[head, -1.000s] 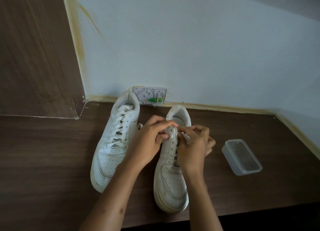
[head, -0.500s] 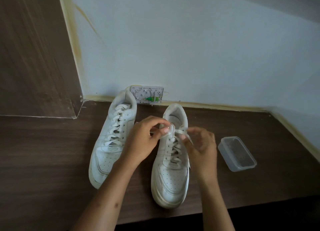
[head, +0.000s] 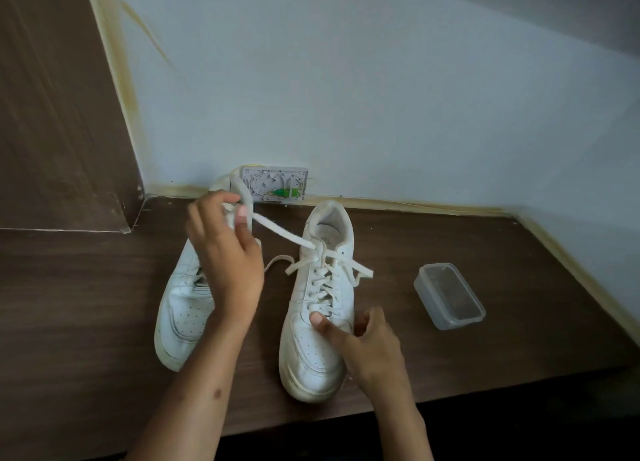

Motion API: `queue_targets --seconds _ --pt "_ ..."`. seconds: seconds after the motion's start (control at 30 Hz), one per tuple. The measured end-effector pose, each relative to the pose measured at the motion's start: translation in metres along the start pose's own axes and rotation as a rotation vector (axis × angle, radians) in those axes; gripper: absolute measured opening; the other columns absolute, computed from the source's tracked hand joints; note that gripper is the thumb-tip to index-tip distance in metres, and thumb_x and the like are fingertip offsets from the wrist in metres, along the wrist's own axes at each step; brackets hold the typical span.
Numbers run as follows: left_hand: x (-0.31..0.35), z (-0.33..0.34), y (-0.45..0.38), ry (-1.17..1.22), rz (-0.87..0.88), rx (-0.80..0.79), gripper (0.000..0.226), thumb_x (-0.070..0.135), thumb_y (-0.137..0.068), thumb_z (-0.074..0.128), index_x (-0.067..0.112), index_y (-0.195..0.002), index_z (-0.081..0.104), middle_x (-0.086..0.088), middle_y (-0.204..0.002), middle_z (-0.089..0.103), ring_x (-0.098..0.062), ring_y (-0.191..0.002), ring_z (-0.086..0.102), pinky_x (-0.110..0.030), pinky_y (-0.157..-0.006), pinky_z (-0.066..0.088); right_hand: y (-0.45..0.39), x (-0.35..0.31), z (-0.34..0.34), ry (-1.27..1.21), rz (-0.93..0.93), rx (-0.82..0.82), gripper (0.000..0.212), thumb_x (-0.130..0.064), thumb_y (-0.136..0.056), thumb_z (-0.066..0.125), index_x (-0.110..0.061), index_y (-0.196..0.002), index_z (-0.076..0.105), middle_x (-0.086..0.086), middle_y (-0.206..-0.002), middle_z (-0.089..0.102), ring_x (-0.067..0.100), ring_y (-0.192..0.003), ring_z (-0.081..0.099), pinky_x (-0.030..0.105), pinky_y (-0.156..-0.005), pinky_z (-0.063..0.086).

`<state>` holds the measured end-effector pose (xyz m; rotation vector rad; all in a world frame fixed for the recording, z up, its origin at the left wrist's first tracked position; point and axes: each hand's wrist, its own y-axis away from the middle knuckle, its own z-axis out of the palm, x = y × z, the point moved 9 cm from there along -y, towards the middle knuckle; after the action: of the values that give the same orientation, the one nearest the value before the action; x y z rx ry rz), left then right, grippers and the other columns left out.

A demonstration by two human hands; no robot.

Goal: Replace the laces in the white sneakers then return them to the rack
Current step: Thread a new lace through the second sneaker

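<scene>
Nearest the camera, at about 5 o'clock, the right hand [head: 363, 336] steadies the right sneaker [head: 320, 308], thumb pressed on the lowest lace rows and fingers curled around the shoe's outer side. If that hold loosens while the lace is being pulled, the shoe could skid across the wooden surface [head: 86, 304] or twist toward the pull.

Further up, at 9 to 10 o'clock of that shoe, the left hand [head: 225, 252] pinches one end of the lace [head: 284, 233], drawn taut from the top eyelet up and to the left. A quick tug seems likely to snag the lace at an eyelet or bunch the crossings below. The other lace end lies slack across the shoe's right side and could slip under a crossing as the rows loosen.

The left sneaker [head: 180, 308] lies just beside the first at its 9 o'clock, partly hidden by the left forearm, which could nudge it.

A clear plastic box [head: 450, 296] sits at 3 o'clock, well apart. Farthest, at 12 o'clock, a small wall plate [head: 275, 183] touches the wall [head: 381, 97]. No rack is in view.
</scene>
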<state>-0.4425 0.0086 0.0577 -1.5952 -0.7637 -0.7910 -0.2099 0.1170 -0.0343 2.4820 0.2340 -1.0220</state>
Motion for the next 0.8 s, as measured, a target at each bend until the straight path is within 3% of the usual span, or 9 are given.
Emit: queue_targets --seconds 0.1,0.2,0.33,0.43,0.5,0.57,0.7,0.8 --pt "0.02 0.042 0.016 -0.117 0.265 -0.384 0.025 0.041 -0.093 0.059 0.021 -0.106 0.068 0.007 -0.106 0.065 -0.015 -0.103 0.055 -0.035 -0.092 0.039 -0.003 0.002 0.002 -0.034 -0.005 -0.01 0.086 -0.09 -0.036 0.064 -0.03 -0.097 0.049 -0.01 -0.105 0.059 0.011 -0.095 0.061 0.042 -0.084 0.056" --pt "0.02 0.06 0.028 -0.156 0.323 -0.524 0.017 0.048 -0.082 0.068 0.032 -0.085 0.072 0.016 -0.084 0.068 -0.01 -0.089 0.059 -0.042 -0.099 0.035 -0.007 0.004 0.003 -0.059 0.001 -0.015 0.085 -0.089 -0.035 0.067 -0.03 -0.094 0.049 -0.009 -0.103 0.06 0.012 -0.092 0.063 0.043 -0.08 0.058" --pt "0.019 0.052 0.023 -0.089 0.288 -0.429 0.01 0.033 -0.084 0.066 0.024 -0.082 0.07 0.012 -0.079 0.067 -0.015 -0.081 0.06 -0.038 -0.097 0.038 -0.011 0.007 0.003 -0.076 0.005 -0.018 0.083 -0.087 -0.035 0.069 -0.03 -0.093 0.05 -0.009 -0.102 0.06 0.013 -0.09 0.064 0.044 -0.079 0.059" --pt "0.006 0.016 0.003 -0.059 0.139 -0.111 0.022 0.026 -0.094 0.053 0.008 -0.093 0.065 -0.004 -0.09 0.066 -0.026 -0.087 0.06 -0.041 -0.086 0.045 -0.013 0.01 0.005 -0.081 0.014 -0.041 0.086 -0.087 -0.034 0.069 -0.03 -0.095 0.05 -0.009 -0.104 0.059 0.012 -0.093 0.063 0.043 -0.08 0.058" --pt "0.001 -0.006 -0.002 -0.126 0.104 0.051 0.019 0.023 -0.096 0.053 0.006 -0.095 0.063 -0.009 -0.094 0.063 -0.029 -0.093 0.056 -0.041 -0.091 0.04 -0.014 0.01 0.004 -0.093 0.015 -0.047 0.086 -0.086 -0.034 0.069 -0.029 -0.095 0.05 -0.009 -0.103 0.059 0.012 -0.094 0.062 0.042 -0.08 0.058" --pt "0.008 -0.001 0.0 -0.254 0.171 -0.002 0.016 0.028 -0.095 0.059 0.013 -0.097 0.066 -0.005 -0.099 0.062 -0.025 -0.101 0.051 -0.041 -0.101 0.03 -0.014 0.01 0.005 -0.102 0.016 -0.06 0.084 -0.084 -0.036 0.071 -0.028 -0.095 0.051 -0.009 -0.103 0.059 0.012 -0.092 0.062 0.042 -0.079 0.059" --pt "0.026 0.049 0.026 -0.297 0.421 -0.401 0.023 0.05 -0.088 0.061 0.031 -0.09 0.072 0.013 -0.094 0.068 -0.01 -0.102 0.057 -0.045 -0.116 0.009 -0.014 0.01 0.004 -0.111 0.01 -0.057 0.083 -0.083 -0.036 0.072 -0.027 -0.094 0.052 -0.008 -0.101 0.061 0.012 -0.091 0.063 0.043 -0.079 0.059" --pt "0.027 0.045 0.025 -0.264 0.438 -0.345 0.013 0.034 -0.09 0.063 0.027 -0.081 0.071 0.014 -0.082 0.068 -0.009 -0.083 0.061 -0.047 -0.118 0.014 -0.015 0.011 0.005 -0.111 0.01 -0.057 0.082 -0.083 -0.036 0.072 -0.027 -0.093 0.052 -0.009 -0.102 0.061 0.012 -0.092 0.063 0.043 -0.08 0.058"
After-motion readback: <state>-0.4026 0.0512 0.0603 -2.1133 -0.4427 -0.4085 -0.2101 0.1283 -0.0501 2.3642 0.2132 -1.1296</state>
